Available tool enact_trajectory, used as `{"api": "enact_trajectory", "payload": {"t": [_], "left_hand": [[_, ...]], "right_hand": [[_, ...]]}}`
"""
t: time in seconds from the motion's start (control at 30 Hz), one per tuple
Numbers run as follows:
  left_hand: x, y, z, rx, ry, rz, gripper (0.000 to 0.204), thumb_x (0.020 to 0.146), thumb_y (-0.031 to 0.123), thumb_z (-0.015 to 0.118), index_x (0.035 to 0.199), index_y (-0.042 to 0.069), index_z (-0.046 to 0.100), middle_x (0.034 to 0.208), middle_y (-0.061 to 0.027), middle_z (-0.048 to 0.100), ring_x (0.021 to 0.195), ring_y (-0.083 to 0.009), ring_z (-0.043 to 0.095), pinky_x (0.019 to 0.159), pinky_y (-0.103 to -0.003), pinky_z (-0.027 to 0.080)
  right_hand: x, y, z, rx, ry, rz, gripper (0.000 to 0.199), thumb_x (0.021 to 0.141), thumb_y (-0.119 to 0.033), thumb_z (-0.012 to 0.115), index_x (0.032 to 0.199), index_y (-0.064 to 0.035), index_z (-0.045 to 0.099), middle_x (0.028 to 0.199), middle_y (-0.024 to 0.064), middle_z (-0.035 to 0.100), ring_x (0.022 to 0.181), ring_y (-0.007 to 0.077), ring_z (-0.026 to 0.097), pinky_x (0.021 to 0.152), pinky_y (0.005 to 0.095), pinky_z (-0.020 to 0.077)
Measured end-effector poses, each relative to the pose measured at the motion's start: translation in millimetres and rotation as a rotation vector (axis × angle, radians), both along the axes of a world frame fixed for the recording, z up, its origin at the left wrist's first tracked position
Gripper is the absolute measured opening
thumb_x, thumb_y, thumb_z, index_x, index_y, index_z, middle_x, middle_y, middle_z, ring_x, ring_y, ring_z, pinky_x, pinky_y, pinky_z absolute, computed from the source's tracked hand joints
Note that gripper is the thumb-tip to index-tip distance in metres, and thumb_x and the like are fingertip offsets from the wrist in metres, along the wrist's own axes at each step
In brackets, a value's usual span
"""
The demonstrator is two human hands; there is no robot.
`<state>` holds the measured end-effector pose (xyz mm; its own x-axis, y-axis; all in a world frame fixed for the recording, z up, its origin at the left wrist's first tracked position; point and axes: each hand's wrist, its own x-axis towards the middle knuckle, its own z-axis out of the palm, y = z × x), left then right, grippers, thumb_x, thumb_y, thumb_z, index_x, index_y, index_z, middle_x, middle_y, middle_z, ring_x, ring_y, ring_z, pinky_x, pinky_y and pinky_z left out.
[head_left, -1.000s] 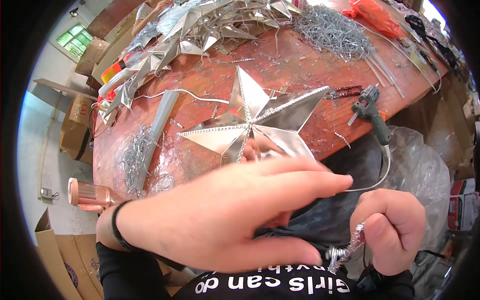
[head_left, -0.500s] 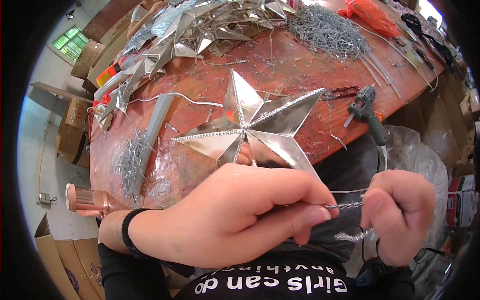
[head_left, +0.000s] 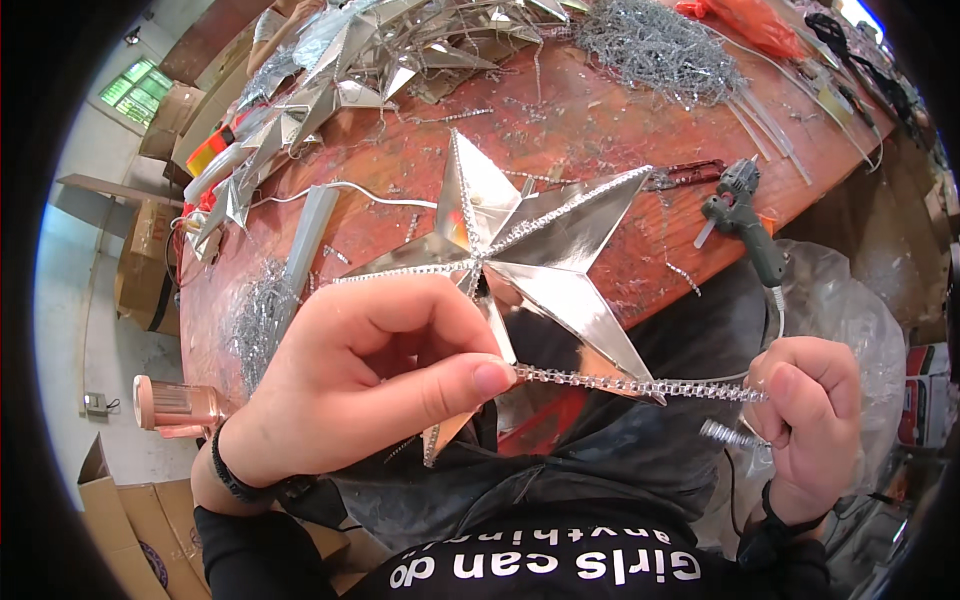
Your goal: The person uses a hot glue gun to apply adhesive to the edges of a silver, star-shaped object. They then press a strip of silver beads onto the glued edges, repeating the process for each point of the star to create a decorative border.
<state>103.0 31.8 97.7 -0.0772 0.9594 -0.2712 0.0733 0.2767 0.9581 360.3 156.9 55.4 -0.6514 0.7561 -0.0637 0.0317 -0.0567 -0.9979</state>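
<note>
A strip of silver beaded trim stretches taut between my two hands. My left hand pinches its left end between thumb and forefinger. My right hand is closed round the other end, and a short tail of trim sticks out below that fist. Just beyond the strip, a shiny silver five-pointed star lies on the near part of the table, overhanging its edge. Similar trim runs along some of the star's ridges. My left hand covers part of its lower left side.
On the red table are a green glue gun, clear glue sticks, a heap of silver trim and stacked silver stars. Silver strands and a rose-gold cup are at left. Clear plastic hangs at right.
My left hand has slid left, away from the right one, so a longer stretch of trim shows between them. The right hand stays in nearly the same place.
</note>
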Motion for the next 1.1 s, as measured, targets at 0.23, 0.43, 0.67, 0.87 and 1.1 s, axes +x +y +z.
{"api": "enact_trajectory", "payload": {"t": [0.23,0.43,0.67,0.87,1.1], "left_hand": [[-3,1,-1,-0.024,-0.069,0.054,0.007,0.088,0.003,0.063,0.088,-0.003,0.060,0.086,-0.0053,0.063,0.066,-0.0035,0.054,0.053,-0.017,0.041],[-3,5,-1,-0.086,-0.084,0.092,0.007,0.088,0.000,0.060,0.093,-0.005,0.061,0.088,-0.0087,0.065,0.068,-0.0053,0.058,0.050,-0.017,0.044],[-3,14,2,-0.028,0.362,0.181,0.005,0.080,-0.001,0.064,0.083,-0.001,0.060,0.072,0.0006,0.057,0.058,-0.0011,0.052,0.047,-0.015,0.038],[-8,29,-7,0.108,0.731,0.040,0.012,0.080,0.000,0.064,0.076,0.002,0.053,0.071,0.0038,0.050,0.063,0.0017,0.045,0.051,-0.016,0.036],[-19,39,-6,0.043,0.848,-0.086,0.013,0.079,0.006,0.066,0.077,0.002,0.054,0.068,0.0051,0.045,0.059,0.0009,0.038,0.048,-0.017,0.030]], "right_hand": [[-4,8,1,-0.044,-0.042,0.021,0.029,0.084,-0.013,0.053,0.057,-0.0008,0.048,0.051,-0.0007,0.045,0.047,0.0043,0.037,0.044,0.0225,0.0252],[3,14,-3,-0.086,-0.074,0.019,0.024,0.080,-0.009,0.055,0.058,0.0000,0.052,0.052,0.0006,0.049,0.048,0.0068,0.043,0.046,0.0231,0.0313],[-6,20,-5,0.389,0.043,0.541,0.014,0.070,-0.007,0.071,0.064,-0.0062,0.059,0.053,0.0039,0.052,0.043,0.0208,0.050,0.042,0.0290,0.0390],[-28,15,-2,0.519,0.053,0.580,0.012,0.070,-0.005,0.066,0.061,-0.0045,0.057,0.053,0.0024,0.054,0.040,0.0166,0.050,0.039,0.0273,0.0375],[-35,12,1,0.596,0.077,0.572,0.015,0.070,-0.005,0.066,0.061,-0.0052,0.055,0.053,0.0023,0.054,0.040,0.0170,0.049,0.038,0.0275,0.0365]]}}
